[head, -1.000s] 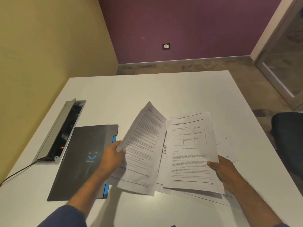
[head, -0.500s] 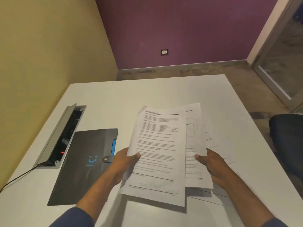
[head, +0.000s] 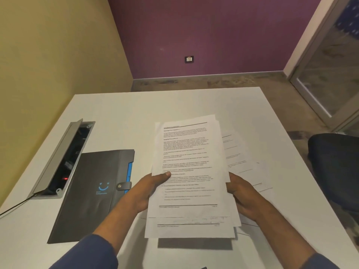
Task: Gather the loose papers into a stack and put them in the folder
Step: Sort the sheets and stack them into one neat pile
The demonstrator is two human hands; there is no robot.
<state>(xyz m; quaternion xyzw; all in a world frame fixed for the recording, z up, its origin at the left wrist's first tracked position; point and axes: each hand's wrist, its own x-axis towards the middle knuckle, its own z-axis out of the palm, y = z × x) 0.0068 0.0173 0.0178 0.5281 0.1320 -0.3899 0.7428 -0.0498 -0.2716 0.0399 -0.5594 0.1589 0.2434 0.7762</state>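
Several printed papers gripped by both hands, left and right | long axis away from person | closed folder flat on counter

**Item Count, Head View**

I count two hands: left hand and right hand. I count one stack of papers and one dark folder. Loose sheets on the tabletop: at least two; the exact number cannot be determined. I count one cable box, one chair and one wall socket.
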